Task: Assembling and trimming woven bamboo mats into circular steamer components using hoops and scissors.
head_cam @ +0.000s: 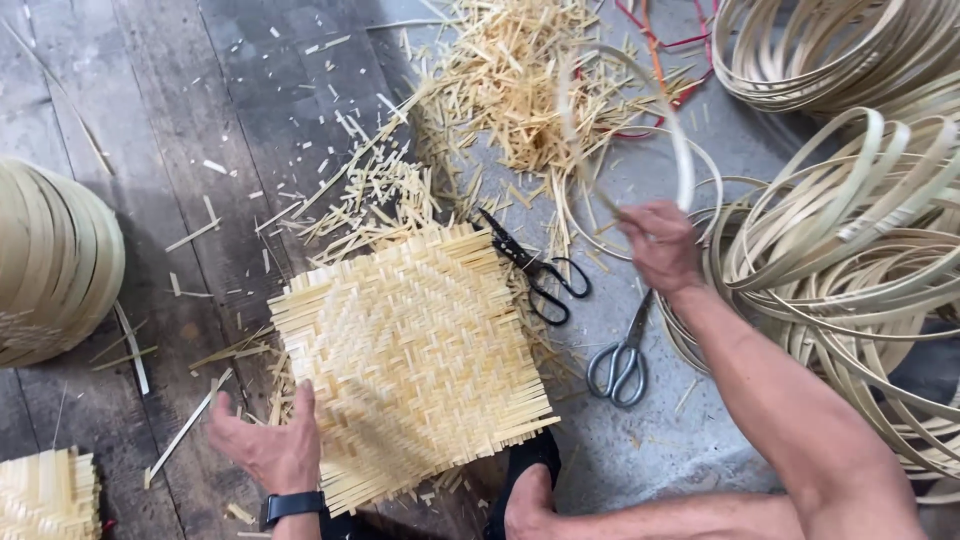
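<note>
The right hand [658, 245], a little right of the frame's centre, is closed around a thin bamboo hoop [640, 120] and holds it up off the floor, the ring blurred as if moving; the left hand [268, 445], low and left of centre, lies flat with fingers spread on the near-left corner of a square woven bamboo mat [412, 360], pinning it rather than gripping it. The mat sits in the lower middle of the frame, turned like a diamond, its strip ends sticking out raw on every side. By the look of it, the step in hand is bringing a rim ring to the mat; the next move would seem to call for centring the hoop over the weave while the flat hand keeps the mat from sliding. Just beyond the mat's right edge lie black-handled scissors [535, 268] and, nearer the right forearm, grey metal shears [622, 360]. At the right edge, loose bamboo hoops are heaped in a tangled pile [850, 250]. Farther off, at top centre, is a drift of cut bamboo offcuts [510, 90] on the grey floor [150, 120].
</note>
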